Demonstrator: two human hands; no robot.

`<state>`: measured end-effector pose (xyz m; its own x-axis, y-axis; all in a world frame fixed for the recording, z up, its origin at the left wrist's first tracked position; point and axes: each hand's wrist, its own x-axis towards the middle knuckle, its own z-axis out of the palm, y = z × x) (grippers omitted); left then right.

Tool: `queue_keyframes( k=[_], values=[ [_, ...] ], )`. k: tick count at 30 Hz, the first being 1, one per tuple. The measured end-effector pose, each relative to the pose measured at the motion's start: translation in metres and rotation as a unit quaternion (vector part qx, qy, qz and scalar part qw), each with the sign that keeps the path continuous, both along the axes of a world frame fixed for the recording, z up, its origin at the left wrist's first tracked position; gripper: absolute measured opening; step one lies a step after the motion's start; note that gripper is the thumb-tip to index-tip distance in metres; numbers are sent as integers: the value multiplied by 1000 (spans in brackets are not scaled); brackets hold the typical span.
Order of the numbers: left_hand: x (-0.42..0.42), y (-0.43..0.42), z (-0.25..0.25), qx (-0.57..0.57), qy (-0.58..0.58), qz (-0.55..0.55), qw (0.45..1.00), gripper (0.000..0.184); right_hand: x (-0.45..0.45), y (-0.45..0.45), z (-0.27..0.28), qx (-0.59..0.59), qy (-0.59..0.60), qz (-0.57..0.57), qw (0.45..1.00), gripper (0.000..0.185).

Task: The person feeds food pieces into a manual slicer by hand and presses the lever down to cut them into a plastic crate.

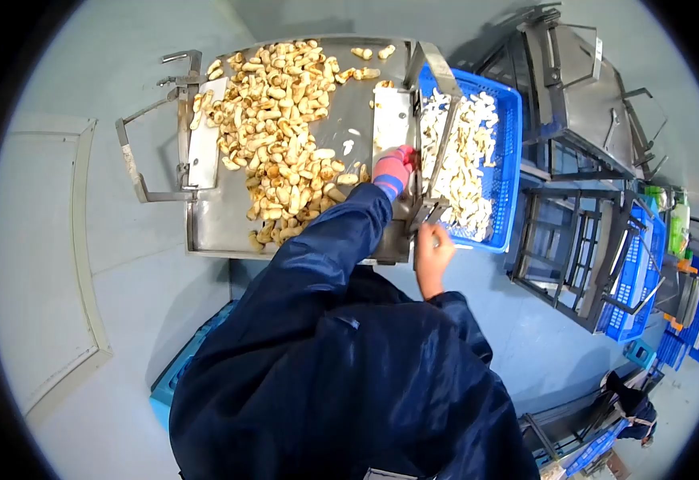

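Observation:
My left hand (394,170), in a pink and blue striped glove, has its fingers bent at the edge of a metal cutter frame (445,148). What they hold, if anything, is hidden. My bare right hand (435,254) is closed round the near end of the cutter's metal lever (427,214). A heap of stubby cream-and-brown mushrooms (281,120) covers much of the steel table (220,224) to the left. White cut pieces (465,152) lie in a blue basket (511,160) beyond the cutter. Beside my glove is a white board (391,120).
Another metal frame (129,156) is fixed at the table's left edge. Steel equipment (581,80) and a rack (577,248) stand to the right. A person (636,408) is far off at lower right. A turquoise crate (177,368) sits low at left.

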<state>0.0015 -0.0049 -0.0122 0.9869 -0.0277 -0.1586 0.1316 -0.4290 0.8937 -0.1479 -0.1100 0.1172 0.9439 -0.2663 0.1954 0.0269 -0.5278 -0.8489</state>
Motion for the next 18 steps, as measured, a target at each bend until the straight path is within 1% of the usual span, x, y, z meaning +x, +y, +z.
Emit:
queue_keyframes(
  k=[1,2,4,6,7,8,9,10,12,13,14,16,17,18],
  values=[
    [-3,-2,3,66,-29,7,997,36,5,3,16,26,25,-1,999,22],
    [-4,-2,5,83,-42,12,996,34,6,4,22,43,37,-1,998,23],
    [-4,-4,14,4,9,31,999,31,-3,2,0,62,48,-7,997,22],
    [2,-8,3,-19,19,42,999,29,-12,6,-15,70,70,-22,995,19],
    [2,-10,-5,-28,26,48,998,29,-13,3,-20,66,60,-16,996,20],
    [-1,-13,18,47,-10,60,997,26,-13,4,-21,64,51,-12,997,20],
    [2,-20,12,65,2,77,995,24,-14,-1,-31,8,43,-5,999,21],
    [6,-25,7,83,14,96,992,22,-14,-6,-41,-11,22,6,1000,21],
    [7,-27,44,-2,38,132,991,23,-14,-8,-43,-24,-5,26,999,22],
    [9,-27,45,-123,-7,131,984,23,-14,-7,-42,-19,-8,29,999,23],
    [4,-22,67,-147,-3,99,984,24,-14,-5,-38,-15,0,32,999,23],
    [4,1,87,-95,-69,76,990,23,-14,-4,-32,-11,13,37,999,22],
    [10,29,80,54,-178,92,978,26,-16,-5,-33,-15,9,35,999,22],
    [16,66,74,200,-284,105,932,30,-18,-7,-34,-19,5,34,999,21]
  ],
)
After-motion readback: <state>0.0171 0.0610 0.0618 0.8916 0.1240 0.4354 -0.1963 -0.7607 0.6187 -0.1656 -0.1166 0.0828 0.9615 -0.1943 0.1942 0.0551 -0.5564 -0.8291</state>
